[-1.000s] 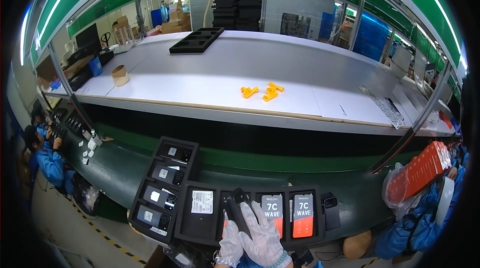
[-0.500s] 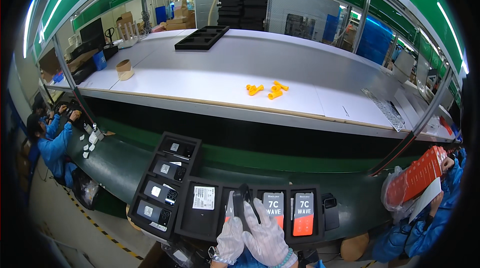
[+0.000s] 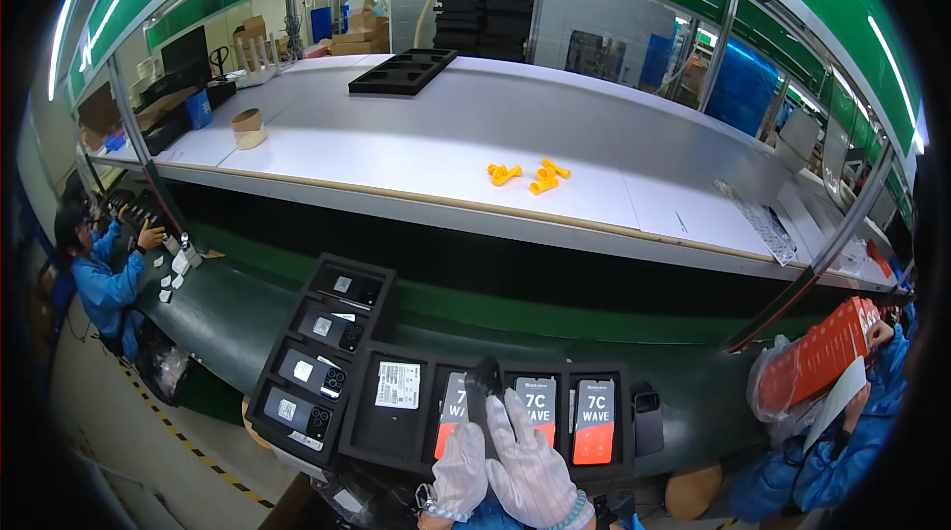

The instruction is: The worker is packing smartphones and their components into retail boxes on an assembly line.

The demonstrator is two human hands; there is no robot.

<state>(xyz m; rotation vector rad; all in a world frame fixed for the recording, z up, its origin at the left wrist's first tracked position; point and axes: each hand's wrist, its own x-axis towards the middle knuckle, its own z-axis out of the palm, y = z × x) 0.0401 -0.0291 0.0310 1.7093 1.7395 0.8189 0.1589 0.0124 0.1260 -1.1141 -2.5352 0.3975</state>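
Head view: dark slab [image 3: 485, 393], likely phone, held above near tray [image 3: 381, 436], between left phone [image 3: 453, 399] and middle phone [image 3: 536, 399]. Left hand [image 3: 461, 476] narrow, closed on slab's near end. Right hand [image 3: 532, 476]: fingers nearly straight, laid along slab's right side; cannot tell whether gripping. Judged best: firm left hold, light even right contact, slab kept clear of phones below. Long axis runs near to far; free end points far, toward white bench [image 3: 396, 139]; slab seems on edge.
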